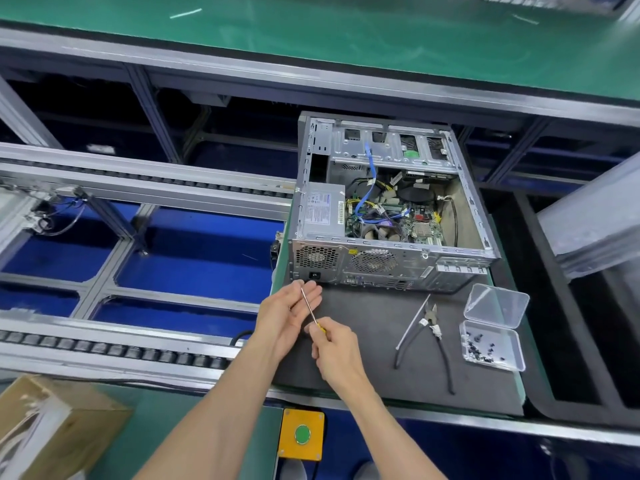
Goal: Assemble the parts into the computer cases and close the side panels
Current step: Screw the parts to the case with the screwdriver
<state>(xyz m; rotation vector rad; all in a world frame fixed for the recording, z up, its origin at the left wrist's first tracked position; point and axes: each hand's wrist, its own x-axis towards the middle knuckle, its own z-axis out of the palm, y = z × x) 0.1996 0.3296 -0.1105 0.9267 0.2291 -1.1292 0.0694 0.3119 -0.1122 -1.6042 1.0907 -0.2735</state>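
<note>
While the left hand (pixel 289 315) lies with its palm up and its fingers (pixel 308 294) straight and close together, the thin metal shaft of a screwdriver (pixel 309 308) rests across them. Left of these fingers, well apart, runs a roller conveyor (pixel 114 351), and nearer to the person a cardboard box (pixel 52 427) stands at the lower left corner. Below the hands, a yellow box with a green push button (pixel 302 434) sits on the edge of the counter (pixel 194 431). The right hand (pixel 334 355) is just beside the left one; its fingers (pixel 320 332) are curled and pinch the yellow handle of the screwdriver. Beyond the fingertips of the left hand, very near them, the open computer case (pixel 388 206) lies on its side on a dark mat (pixel 363 358), with the side panel off, so that the power supply (pixel 320 211), the cables and the motherboard (pixel 412 220) are visible inside. To the right of the right fingers, a pair of pliers (pixel 434 336) lies on the mat with its handles spread. Further right, a clear plastic box (pixel 491 344) with its lid open holds small dark screws (pixel 479 348).
</note>
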